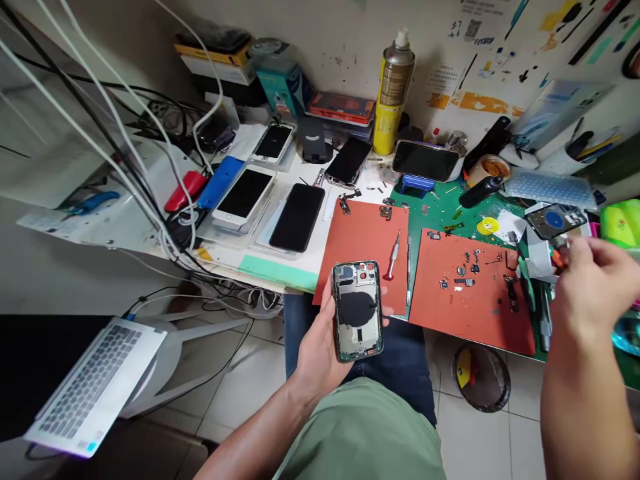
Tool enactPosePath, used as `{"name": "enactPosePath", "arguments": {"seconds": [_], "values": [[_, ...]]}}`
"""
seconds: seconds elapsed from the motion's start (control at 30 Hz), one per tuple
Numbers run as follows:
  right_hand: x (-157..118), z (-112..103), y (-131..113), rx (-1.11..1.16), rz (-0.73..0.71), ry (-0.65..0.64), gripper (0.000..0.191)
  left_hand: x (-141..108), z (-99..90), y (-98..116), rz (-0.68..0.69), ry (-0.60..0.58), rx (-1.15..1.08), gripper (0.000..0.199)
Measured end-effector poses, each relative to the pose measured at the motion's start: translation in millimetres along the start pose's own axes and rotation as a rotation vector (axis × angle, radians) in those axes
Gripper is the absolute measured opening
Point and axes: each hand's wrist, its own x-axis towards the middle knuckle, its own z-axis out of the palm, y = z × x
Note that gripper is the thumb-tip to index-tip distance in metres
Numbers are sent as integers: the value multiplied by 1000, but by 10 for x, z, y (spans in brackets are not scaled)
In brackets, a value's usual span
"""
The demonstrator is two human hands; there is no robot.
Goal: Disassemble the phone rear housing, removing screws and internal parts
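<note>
My left hand (320, 340) is wrapped round an opened phone housing (357, 337), held over my lap with its inside facing up. A round black pad (356, 308) lies in the middle of the housing, and camera openings show at its top. Far to the right, my right hand (595, 283) is closed, its fingertips pinched together over the cluttered end of the bench. What is between those fingers, if anything, is too small to make out. Near it lie a dark phone part with a blue disc (554, 219) and some white paper scraps.
Two red mats (365, 233) carry a screwdriver (395, 257), a thin metal tool (409, 270) and several small phone parts (465, 283). Several phones (297, 217) and a yellow spray can (387, 127) stand behind. A laptop (95, 380) is at left, a bin (493, 387) below.
</note>
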Motion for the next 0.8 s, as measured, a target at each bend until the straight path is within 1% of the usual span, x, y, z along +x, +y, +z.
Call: {"name": "enactPosePath", "arguments": {"seconds": [0.03,0.07,0.1,0.13,0.17,0.2,0.23,0.27,0.3,0.37,0.43,0.5,0.6,0.7,0.73,0.8], "values": [[-296,-124,-22,19,-63,-35,18,-10,-4,3,16,-5,5,73],[-605,-247,-24,38,-128,-106,27,-20,-10,4,29,-5,7,74],[-918,-363,-7,63,-211,-265,37,-32,-20,3,37,-4,9,75],[-1220,-464,25,94,-227,-425,37,-46,-34,0,46,-3,13,77],[-1502,-543,68,127,-173,-596,27,-61,-51,-5,55,0,19,78],[-1753,-598,117,158,-89,-758,17,-77,-69,-10,60,-1,30,78],[-1970,-629,166,185,-3,-893,18,-94,-86,-16,63,-2,43,78],[-2148,-639,210,208,78,-999,23,-112,-102,-22,64,-5,57,78],[-2288,-635,248,230,146,-1078,26,-131,-113,-28,68,-8,70,78],[-2466,-615,299,255,230,-1172,31,-166,-122,-39,82,-19,83,78],[-2546,-616,330,250,254,-1225,37,-197,-115,-52,93,-40,68,77],[-2575,-644,368,213,243,-1267,42,-226,-108,-65,93,-61,36,76],[-2604,-665,468,127,165,-1324,43,-289,-136,-74,134,-35,21,78],[-2675,-562,616,67,77,-1406,50,-420,-260,-53,209,60,0,76],[-2711,-494,670,55,53,-1441,52,-484,-329,-39,235,106,-28,73],[-2798,-317,782,29,-2,-1512,49,-641,-505,-10,317,232,-99,65]]}}
